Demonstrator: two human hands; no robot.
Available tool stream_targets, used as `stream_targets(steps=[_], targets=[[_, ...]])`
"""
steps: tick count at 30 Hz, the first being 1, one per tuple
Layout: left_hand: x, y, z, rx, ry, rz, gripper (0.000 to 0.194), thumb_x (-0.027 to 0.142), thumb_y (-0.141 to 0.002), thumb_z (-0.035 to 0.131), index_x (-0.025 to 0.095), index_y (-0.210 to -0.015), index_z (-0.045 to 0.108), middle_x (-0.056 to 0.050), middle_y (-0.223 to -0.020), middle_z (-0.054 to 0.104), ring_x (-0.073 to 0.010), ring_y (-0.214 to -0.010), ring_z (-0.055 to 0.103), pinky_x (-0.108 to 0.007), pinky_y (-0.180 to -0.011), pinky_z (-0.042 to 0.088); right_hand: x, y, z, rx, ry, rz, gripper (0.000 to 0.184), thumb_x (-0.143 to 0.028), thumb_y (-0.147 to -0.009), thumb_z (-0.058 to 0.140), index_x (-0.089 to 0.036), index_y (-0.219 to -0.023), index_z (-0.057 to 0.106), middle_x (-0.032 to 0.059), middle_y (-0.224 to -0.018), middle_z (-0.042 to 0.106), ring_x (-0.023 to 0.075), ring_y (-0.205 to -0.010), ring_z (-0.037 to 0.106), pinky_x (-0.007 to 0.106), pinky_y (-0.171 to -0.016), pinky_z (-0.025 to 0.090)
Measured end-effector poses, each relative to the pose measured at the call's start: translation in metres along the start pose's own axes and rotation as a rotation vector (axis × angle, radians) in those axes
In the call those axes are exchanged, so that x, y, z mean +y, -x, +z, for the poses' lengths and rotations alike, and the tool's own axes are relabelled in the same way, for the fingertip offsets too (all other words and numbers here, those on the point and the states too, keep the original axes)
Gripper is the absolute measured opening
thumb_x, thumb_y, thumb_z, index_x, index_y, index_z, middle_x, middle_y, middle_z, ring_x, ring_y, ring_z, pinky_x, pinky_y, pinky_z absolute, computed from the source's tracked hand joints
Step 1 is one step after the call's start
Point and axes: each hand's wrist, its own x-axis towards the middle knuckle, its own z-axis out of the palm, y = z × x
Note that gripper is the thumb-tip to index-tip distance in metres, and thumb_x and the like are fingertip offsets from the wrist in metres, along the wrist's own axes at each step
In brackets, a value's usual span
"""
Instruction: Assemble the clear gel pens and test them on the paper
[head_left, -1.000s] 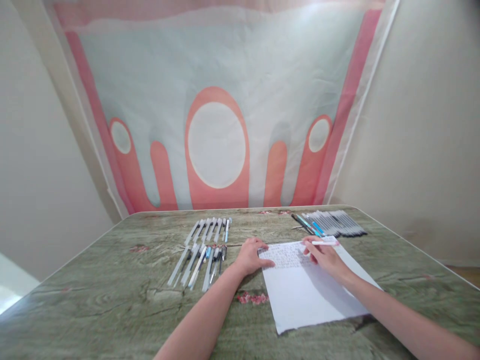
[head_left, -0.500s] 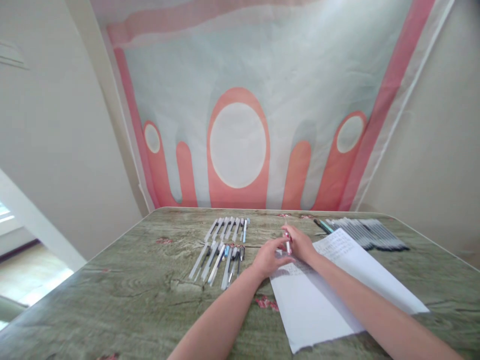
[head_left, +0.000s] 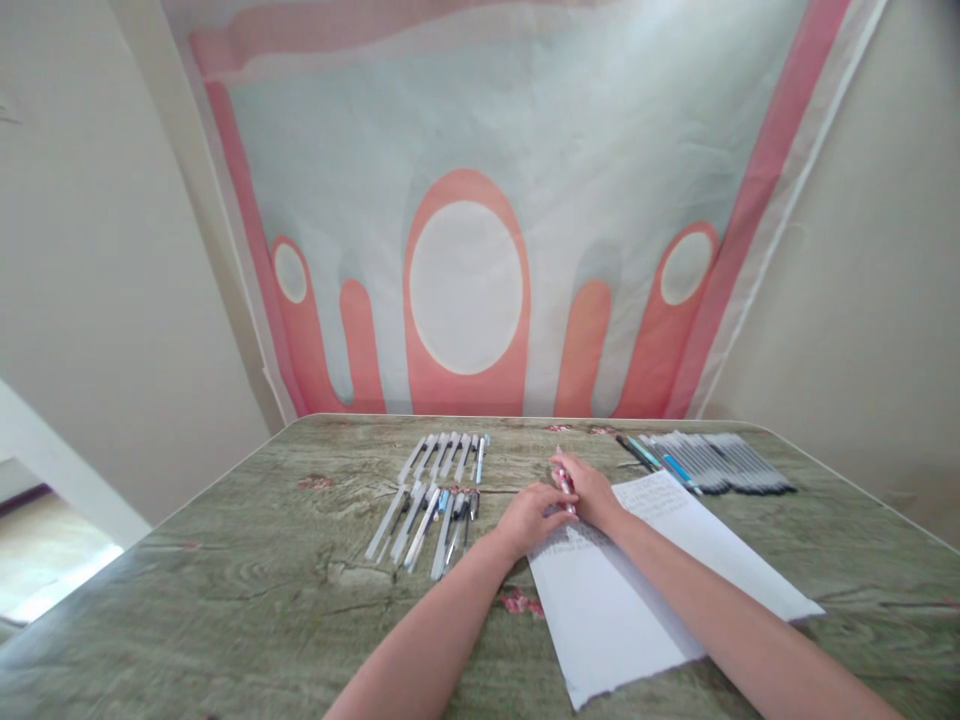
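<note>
A slim pen [head_left: 566,486] with a pink-and-white patterned barrel is held over the upper left part of a white sheet of paper [head_left: 622,620]. My right hand [head_left: 589,490] is closed around it from the right. From the left, the thumb and fingers of my left hand [head_left: 531,517] pinch the pen's near end. Rows of handwriting run across the top of the sheet, partly covered by both hands. The pen's far tip pokes out just past my right fingers.
Left of my hands, pens and caps lie in two rows, the far row [head_left: 442,457] and the near row [head_left: 421,528]. At the back right are many clear refills [head_left: 724,462], a blue pen [head_left: 681,474] and a dark pen [head_left: 636,452]. The wood-patterned table [head_left: 262,590] meets a pink-and-grey backdrop [head_left: 300,140].
The view has shifted slightly. The pen now tilts the other way, its near end lower against the left fingers. The paper's far corner sits lower, and a blue pen shows beyond it.
</note>
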Motion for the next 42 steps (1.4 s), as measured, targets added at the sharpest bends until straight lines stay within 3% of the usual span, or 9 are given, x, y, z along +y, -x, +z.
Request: stream_targets(steps=[8, 13, 17, 20, 23, 25, 33, 42], targets=[[0.003, -0.001, -0.002, -0.002, -0.027, -0.006, 0.039, 0.039, -0.076, 0.054, 0.024, -0.111, 0.055, -0.004, -0.102, 0.061, -0.0186, -0.095, 0.054, -0.03, -0.087, 0.038, 0.01, -0.003, 0.0, 0.013, -0.194, 0.028, 0.041, -0.017, -0.074, 0.041, -0.022, -0.115, 0.049, 0.0048, -0.103, 0.059, 0.017, -0.089, 0.055, 0.029, -0.078, 0.042], [0.011, 0.001, 0.002, -0.002, -0.035, -0.089, 0.083, 0.052, -0.062, 0.063, 0.024, -0.131, 0.026, -0.005, -0.108, 0.058, -0.0218, -0.097, 0.054, -0.033, -0.085, 0.039, 0.035, -0.016, 0.0, 0.095, -0.417, 0.214, 0.044, -0.018, -0.074, 0.032, -0.021, -0.115, 0.049, 0.0048, -0.099, 0.061, 0.0133, -0.066, 0.059, 0.026, -0.058, 0.047], [0.02, 0.004, 0.009, -0.035, -0.14, -0.03, 0.095, 0.067, -0.048, 0.061, 0.02, -0.126, 0.035, -0.011, -0.11, 0.056, -0.028, -0.1, 0.051, -0.039, -0.087, 0.037, 0.063, -0.027, -0.01, 0.233, -0.443, 0.374, 0.042, -0.025, -0.077, 0.031, -0.017, -0.114, 0.048, 0.0084, -0.092, 0.063, 0.0156, -0.058, 0.059, 0.026, -0.046, 0.045], [0.023, 0.006, 0.011, -0.085, -0.186, 0.061, 0.093, 0.072, -0.044, 0.058, 0.017, -0.118, 0.045, -0.014, -0.115, 0.053, -0.0295, -0.105, 0.048, -0.04, -0.093, 0.033, 0.081, -0.034, -0.023, 0.225, -0.297, 0.373, 0.043, -0.027, -0.077, 0.039, -0.016, -0.118, 0.045, 0.009, -0.089, 0.063, 0.0171, -0.06, 0.06, 0.028, -0.052, 0.045], [0.024, 0.007, 0.011, -0.127, -0.192, 0.11, 0.089, 0.074, -0.047, 0.055, 0.016, -0.114, 0.05, -0.014, -0.12, 0.049, -0.0287, -0.109, 0.046, -0.038, -0.096, 0.031, 0.093, -0.038, -0.033, 0.152, 0.108, 0.336, 0.044, -0.02, -0.075, 0.045, -0.015, -0.119, 0.042, 0.0105, -0.091, 0.064, 0.0194, -0.075, 0.061, 0.029, -0.066, 0.043], [0.024, 0.008, 0.011, -0.145, -0.19, 0.128, 0.087, 0.074, -0.048, 0.054, 0.017, -0.113, 0.051, -0.014, -0.122, 0.048, -0.0287, -0.11, 0.045, -0.038, -0.096, 0.031, 0.096, -0.039, -0.036, 0.106, 0.251, 0.313, 0.039, -0.018, -0.074, 0.049, -0.015, -0.113, 0.047, 0.0113, -0.092, 0.063, 0.0209, -0.082, 0.059, 0.029, -0.071, 0.041], [0.03, 0.009, 0.02, -0.195, -0.181, 0.183, 0.08, 0.07, -0.049, 0.057, 0.018, -0.111, 0.054, -0.013, -0.124, 0.047, -0.0289, -0.113, 0.043, -0.038, -0.096, 0.031, 0.104, -0.025, -0.04, 0.071, 0.406, 0.297, 0.022, -0.019, -0.08, 0.044, -0.017, -0.097, 0.059, 0.0132, -0.097, 0.057, 0.0225, -0.089, 0.053, 0.031, -0.075, 0.036], [0.041, 0.009, 0.01, -0.289, -0.256, 0.172, 0.081, 0.071, -0.053, 0.054, 0.017, -0.114, 0.051, -0.01, -0.126, 0.045, -0.0245, -0.114, 0.042, -0.033, -0.097, 0.03, 0.124, -0.019, -0.048, 0.06, 0.602, 0.325, 0.024, -0.03, -0.084, 0.042, -0.016, -0.085, 0.062, 0.0099, -0.089, 0.056, 0.0191, -0.082, 0.052, 0.028, -0.069, 0.035]])
